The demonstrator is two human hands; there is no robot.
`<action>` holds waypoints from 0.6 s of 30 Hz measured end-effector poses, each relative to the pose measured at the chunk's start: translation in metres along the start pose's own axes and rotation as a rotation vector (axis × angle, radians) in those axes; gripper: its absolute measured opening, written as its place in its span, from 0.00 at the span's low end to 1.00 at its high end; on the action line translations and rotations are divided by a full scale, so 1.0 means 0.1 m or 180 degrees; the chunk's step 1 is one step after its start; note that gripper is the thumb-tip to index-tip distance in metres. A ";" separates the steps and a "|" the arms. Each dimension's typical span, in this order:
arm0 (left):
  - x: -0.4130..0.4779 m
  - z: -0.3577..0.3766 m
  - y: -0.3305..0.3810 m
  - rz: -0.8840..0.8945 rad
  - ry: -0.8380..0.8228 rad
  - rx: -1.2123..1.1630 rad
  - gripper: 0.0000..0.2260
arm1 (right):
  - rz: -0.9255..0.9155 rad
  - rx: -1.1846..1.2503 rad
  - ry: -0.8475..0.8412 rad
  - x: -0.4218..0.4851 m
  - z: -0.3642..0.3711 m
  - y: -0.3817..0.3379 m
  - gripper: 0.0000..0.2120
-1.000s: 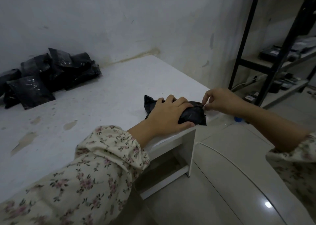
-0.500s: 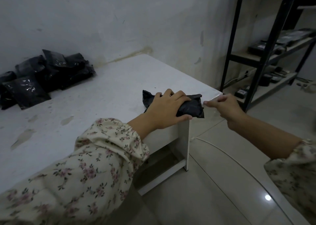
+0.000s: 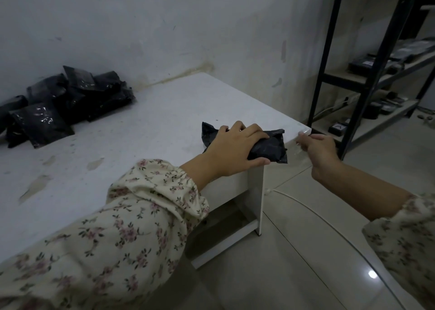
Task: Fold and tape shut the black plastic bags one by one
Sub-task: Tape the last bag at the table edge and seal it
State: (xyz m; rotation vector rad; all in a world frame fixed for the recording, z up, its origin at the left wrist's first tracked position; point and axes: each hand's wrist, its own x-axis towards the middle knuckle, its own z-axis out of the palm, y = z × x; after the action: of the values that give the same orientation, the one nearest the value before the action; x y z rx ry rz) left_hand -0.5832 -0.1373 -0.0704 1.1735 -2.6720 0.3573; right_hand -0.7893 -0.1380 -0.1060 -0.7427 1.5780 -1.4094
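Stained white wall (image 3: 188, 27) at 12 o'clock. Scuffed white table (image 3: 146, 130), 9 o'clock. Black shelving rack (image 3: 374, 74), 2 o'clock. Glossy tiled floor (image 3: 294, 274), 5 o'clock.

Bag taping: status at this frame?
Done: black bag folded at the table corner. In hand: left hand holds it down, right hand pinches a clear tape strip beside it. Left: sealing it; the pile by the wall, taped or not I cannot tell.
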 end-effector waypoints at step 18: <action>0.03 0.06 0.01 0.0090 0.0249 0.0042 0.30 | -0.1251 -0.0795 0.0097 -0.16 0.14 -0.18 0.11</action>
State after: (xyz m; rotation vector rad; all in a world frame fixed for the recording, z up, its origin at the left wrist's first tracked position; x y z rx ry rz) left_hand -0.5861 -0.1406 -0.0753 1.1029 -2.6251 0.4172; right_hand -0.7722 -0.1339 -0.0846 -1.2390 1.7150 -1.5161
